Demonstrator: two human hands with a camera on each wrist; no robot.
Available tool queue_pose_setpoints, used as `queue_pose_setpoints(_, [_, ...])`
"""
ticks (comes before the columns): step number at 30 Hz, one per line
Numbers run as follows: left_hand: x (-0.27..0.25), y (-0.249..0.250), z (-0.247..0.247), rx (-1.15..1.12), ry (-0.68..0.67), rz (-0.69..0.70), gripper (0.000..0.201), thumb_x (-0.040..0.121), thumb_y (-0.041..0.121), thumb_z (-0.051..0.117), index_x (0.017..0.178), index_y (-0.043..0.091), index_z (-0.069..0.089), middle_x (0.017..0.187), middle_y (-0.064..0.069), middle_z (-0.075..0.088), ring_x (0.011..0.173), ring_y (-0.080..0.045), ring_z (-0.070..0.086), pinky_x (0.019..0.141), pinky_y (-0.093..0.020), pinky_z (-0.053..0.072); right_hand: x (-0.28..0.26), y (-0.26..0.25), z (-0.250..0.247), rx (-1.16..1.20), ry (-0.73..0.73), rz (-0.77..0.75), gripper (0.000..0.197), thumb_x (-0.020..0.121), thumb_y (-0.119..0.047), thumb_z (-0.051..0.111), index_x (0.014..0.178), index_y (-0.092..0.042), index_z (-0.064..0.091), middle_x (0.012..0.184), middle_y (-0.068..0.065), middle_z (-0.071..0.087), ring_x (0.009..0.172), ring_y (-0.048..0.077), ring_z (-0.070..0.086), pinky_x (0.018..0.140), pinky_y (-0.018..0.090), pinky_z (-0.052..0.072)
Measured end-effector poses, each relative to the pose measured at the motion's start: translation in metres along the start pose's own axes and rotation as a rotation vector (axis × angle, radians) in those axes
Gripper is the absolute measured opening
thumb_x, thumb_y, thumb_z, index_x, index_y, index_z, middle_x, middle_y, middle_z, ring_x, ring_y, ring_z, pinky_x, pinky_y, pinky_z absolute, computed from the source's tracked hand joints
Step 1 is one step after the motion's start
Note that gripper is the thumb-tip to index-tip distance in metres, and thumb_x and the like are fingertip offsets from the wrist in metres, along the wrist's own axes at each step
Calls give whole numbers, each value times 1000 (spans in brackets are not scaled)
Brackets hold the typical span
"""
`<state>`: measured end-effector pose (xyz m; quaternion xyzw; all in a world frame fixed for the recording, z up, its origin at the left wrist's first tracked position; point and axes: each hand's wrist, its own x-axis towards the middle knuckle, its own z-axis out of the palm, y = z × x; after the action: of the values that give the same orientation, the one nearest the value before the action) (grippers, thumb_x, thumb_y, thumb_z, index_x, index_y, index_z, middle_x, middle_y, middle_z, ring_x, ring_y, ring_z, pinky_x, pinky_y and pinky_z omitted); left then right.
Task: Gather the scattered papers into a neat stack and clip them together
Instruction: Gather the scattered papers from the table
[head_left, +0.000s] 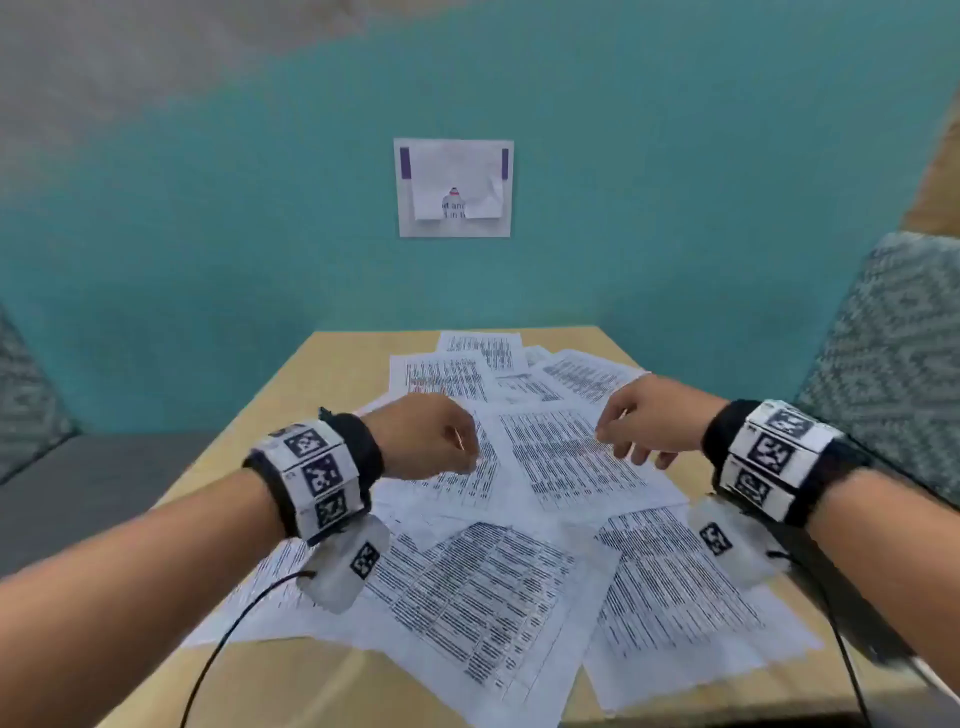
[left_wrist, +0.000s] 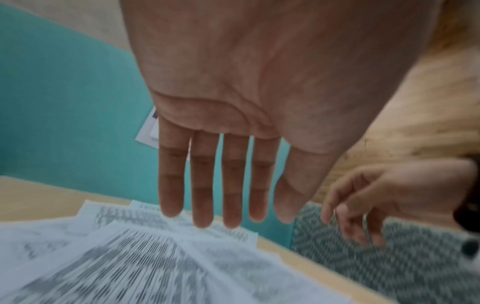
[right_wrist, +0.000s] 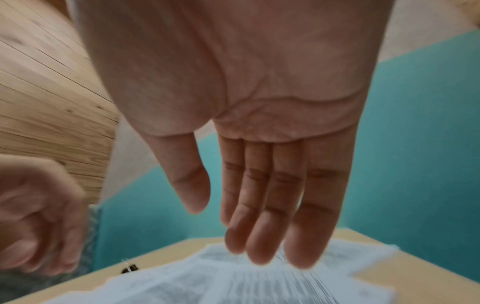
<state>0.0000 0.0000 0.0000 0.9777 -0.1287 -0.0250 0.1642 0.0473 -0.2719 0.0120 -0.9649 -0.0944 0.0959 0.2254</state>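
I'm hovering both hands over the scattered papers, nothing picked up yet, so gathering is not started as far as I can judge.

Going left to right: a grey patterned cushion is sitting off the table's left side, out of the way. My left hand is hanging above the left-centre sheets; in the head view the fingers look tucked under, but the left wrist view is showing the fingers straight and together, palm empty, not touching paper. I'm reading that as positioned to sweep sheets inward.

The papers are lying fanned and overlapping across the light wooden table, at mixed angles, some reaching the far edge and some hanging over the near edge. That overlap is going to make squaring them fiddly, I'd guess.

My right hand is hovering over the right-centre sheets, fingers loosely extended and slightly drooped, holding nothing.

In the right wrist view a small dark thing is sitting on the table edge just beside the sheets, possibly the clip, too blurred to tell. Behind, a notice is hanging on the teal wall; another cushion is at far right. Nothing is blocking the hands.
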Motion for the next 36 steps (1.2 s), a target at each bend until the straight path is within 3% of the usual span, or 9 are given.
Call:
queue_pose_setpoints(4, [23,0,48,71,-96,-7,34,93,41,69,124,26,68,129,3,67,110,-16,62,92,-29,49,31,23,18,-33,19,183,19,90,-19,68,100,-4,72,94,12,75,83,28,73,72,39,62])
queue_pose_setpoints(7, [47,-5,70,115,-114,-33,57,91,60,63,140,30,56,142,-2,58,128,-24,55,105,-37,45,54,37,26,-131,6,311,41,87,-29,74,113,2,68,106,14,72,93,31,69,79,37,57])
queue_pose_setpoints(12, [74,-13,90,161,-150,-157,81,89,77,49,153,28,41,151,-10,49,135,-32,49,110,-48,44,123,100,45,-372,-45,411,71,84,-57,63,138,-11,53,141,8,56,125,31,56,105,42,47])
queue_pose_setpoints(15, [83,-22,98,119,-190,-200,91,82,81,47,154,26,37,150,-8,51,134,-32,51,108,-51,46,120,79,45,-428,-159,413,78,89,-46,60,154,-9,35,156,11,39,140,32,43,114,41,38])
queue_pose_setpoints(17, [85,-24,99,110,-205,-205,88,79,78,49,150,26,40,144,-8,54,130,-31,52,105,-50,48,104,45,37,-464,-233,376,58,106,-30,42,155,-2,29,160,12,33,145,28,37,112,31,35])
queue_pose_setpoints(20, [87,-22,97,128,-224,-197,79,80,71,53,142,23,47,133,-7,58,119,-29,55,99,-48,52,109,29,35,-412,-233,316,51,110,-24,31,154,2,26,162,14,28,148,27,30,110,27,32])
queue_pose_setpoints(23, [90,-22,97,159,-234,-192,79,78,71,56,140,22,47,128,-6,59,115,-28,56,97,-48,54,118,19,38,-308,-204,323,52,110,-26,34,156,-3,25,164,14,23,149,26,27,111,28,31])
queue_pose_setpoints(29, [92,-18,94,194,-259,-200,71,82,67,63,135,21,52,130,-6,59,121,-30,54,100,-49,52,126,13,44,-344,-177,202,46,106,-30,45,146,-6,49,153,12,46,138,29,47,113,35,37])
queue_pose_setpoints(36, [92,-12,91,231,-241,-186,62,87,61,64,129,17,57,126,-5,64,115,-27,60,95,-37,52,129,8,44,-280,-161,323,52,104,-25,51,148,1,40,154,16,42,139,29,44,109,34,40])
